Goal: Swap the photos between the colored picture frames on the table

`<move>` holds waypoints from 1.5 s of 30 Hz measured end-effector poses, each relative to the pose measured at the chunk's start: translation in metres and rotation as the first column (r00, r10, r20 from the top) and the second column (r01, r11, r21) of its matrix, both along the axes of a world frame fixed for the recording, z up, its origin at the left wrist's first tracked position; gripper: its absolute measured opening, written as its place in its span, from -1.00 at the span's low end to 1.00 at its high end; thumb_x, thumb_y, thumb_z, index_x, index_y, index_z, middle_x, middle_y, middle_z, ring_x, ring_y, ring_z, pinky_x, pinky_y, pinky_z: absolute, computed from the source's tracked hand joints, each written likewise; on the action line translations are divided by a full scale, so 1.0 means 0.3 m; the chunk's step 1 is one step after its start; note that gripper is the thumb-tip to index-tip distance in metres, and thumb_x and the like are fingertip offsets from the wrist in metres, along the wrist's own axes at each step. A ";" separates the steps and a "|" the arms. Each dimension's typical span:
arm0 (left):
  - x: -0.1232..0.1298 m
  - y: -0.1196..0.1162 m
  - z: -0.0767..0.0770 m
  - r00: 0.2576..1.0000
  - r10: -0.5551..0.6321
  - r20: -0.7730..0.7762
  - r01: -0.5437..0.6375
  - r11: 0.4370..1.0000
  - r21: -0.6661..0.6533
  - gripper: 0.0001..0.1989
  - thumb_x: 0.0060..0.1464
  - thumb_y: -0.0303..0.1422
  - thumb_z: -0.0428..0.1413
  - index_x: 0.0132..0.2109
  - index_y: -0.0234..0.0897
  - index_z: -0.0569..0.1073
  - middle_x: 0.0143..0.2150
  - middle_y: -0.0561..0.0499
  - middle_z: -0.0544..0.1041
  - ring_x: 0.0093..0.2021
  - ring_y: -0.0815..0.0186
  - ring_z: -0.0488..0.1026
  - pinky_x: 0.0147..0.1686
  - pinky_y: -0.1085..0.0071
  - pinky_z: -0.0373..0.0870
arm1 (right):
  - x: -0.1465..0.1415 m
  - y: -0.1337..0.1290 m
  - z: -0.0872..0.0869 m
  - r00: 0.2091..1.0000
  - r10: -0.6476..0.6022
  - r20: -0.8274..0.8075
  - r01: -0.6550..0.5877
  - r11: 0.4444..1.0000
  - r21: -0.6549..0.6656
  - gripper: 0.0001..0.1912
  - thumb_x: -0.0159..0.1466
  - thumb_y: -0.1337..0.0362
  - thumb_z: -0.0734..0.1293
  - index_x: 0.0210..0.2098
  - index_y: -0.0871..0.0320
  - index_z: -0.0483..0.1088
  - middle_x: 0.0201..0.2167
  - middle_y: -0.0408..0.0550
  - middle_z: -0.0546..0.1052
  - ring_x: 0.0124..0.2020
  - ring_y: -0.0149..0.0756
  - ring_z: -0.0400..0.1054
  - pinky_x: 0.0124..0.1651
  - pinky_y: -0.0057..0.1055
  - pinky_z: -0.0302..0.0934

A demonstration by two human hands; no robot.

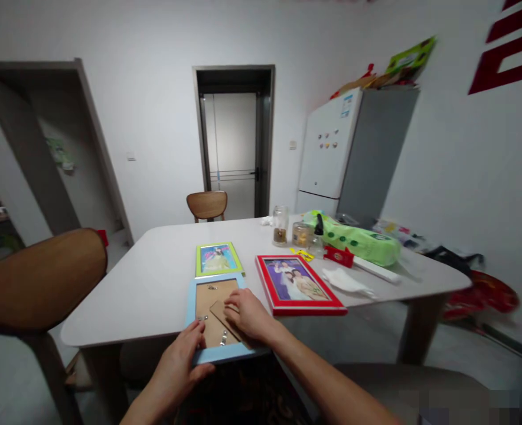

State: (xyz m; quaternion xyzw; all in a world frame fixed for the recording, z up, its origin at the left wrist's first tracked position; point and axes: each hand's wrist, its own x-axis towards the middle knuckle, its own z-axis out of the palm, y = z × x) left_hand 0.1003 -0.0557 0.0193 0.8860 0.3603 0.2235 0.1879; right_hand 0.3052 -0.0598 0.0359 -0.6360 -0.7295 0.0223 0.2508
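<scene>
A light blue picture frame (191, 304) lies face down at the table's near edge, its brown backing board (208, 295) and small metal clips showing. My left hand (183, 354) grips the frame's lower left corner, thumb below the near edge and fingers over the side. On the right part of the backing rests my right hand (247, 316), its fingers bent on the board's flap; whether it pinches the flap is unclear. Beyond lies a green frame (219, 260) with a picture of a figure in a dress. A red frame (299, 286) with a photo lies to the right.
On the white table (132, 295) stand a glass jar (280, 227), a small tub (302, 235) and a spray bottle (317, 242). A green package (367, 242), red box (338, 256) and white tissue (347, 281) lie right. Wooden chairs (43, 277) stand around.
</scene>
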 end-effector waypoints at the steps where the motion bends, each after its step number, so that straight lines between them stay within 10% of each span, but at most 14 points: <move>1: 0.001 -0.007 0.005 1.000 0.014 0.003 -0.014 1.000 -0.018 -0.70 -0.19 -0.36 0.13 -0.20 -0.24 0.40 0.07 -0.10 0.30 0.11 0.15 0.14 0.06 0.25 0.11 | -0.014 -0.003 -0.006 0.997 0.069 -0.028 -0.069 0.998 -0.006 -0.74 0.12 0.22 0.19 -0.30 0.15 0.44 -0.27 -0.03 0.43 -0.20 -0.31 0.23 -0.14 -0.46 0.07; 4: 0.002 -0.025 0.013 0.998 0.055 0.019 -0.054 0.997 -0.055 -0.70 -0.22 -0.38 0.14 -0.22 -0.24 0.42 0.05 -0.10 0.31 0.10 0.17 0.15 0.06 0.26 0.09 | -0.056 0.001 -0.023 0.980 0.187 -0.064 -0.189 0.982 -0.013 -0.80 0.07 0.23 0.24 -0.38 0.12 0.46 -0.28 -0.06 0.43 -0.20 -0.32 0.23 -0.13 -0.46 0.04; 25: 0.016 -0.055 0.028 0.996 0.082 0.018 -0.081 0.996 -0.042 -0.69 -0.24 -0.38 0.20 -0.26 -0.24 0.33 -0.22 0.06 0.41 -0.22 0.30 0.33 -0.20 0.48 0.23 | -0.184 0.120 -0.047 1.000 -0.001 -0.030 0.001 1.000 0.003 -0.82 0.07 0.30 0.21 -0.47 0.16 0.45 -0.37 -0.01 0.47 -0.26 -0.31 0.27 -0.20 -0.45 0.04; 37: 0.015 -0.049 0.004 0.995 0.102 0.020 -0.101 0.994 -0.030 -0.71 -0.27 -0.37 0.21 -0.31 -0.25 0.35 -0.10 -0.03 0.41 -0.03 0.23 0.28 -0.09 0.42 0.21 | -0.026 -0.032 0.034 0.911 0.300 -0.283 -0.366 0.904 -0.220 -0.76 0.00 0.30 0.24 -0.33 0.11 0.45 -0.05 0.00 0.30 0.00 -0.26 0.15 0.06 -0.32 -0.03; 45: 0.017 -0.049 -0.001 0.992 0.122 -0.013 -0.122 0.991 -0.050 -0.61 -0.27 -0.36 0.22 -0.19 -0.28 0.36 0.00 -0.09 0.35 0.05 0.24 0.22 -0.01 0.43 0.14 | -0.037 -0.049 0.009 0.912 0.311 -0.268 -0.370 0.906 -0.207 -0.83 -0.06 0.36 0.28 -0.48 0.08 0.49 -0.01 -0.07 0.28 0.05 -0.24 0.09 0.10 -0.29 -0.12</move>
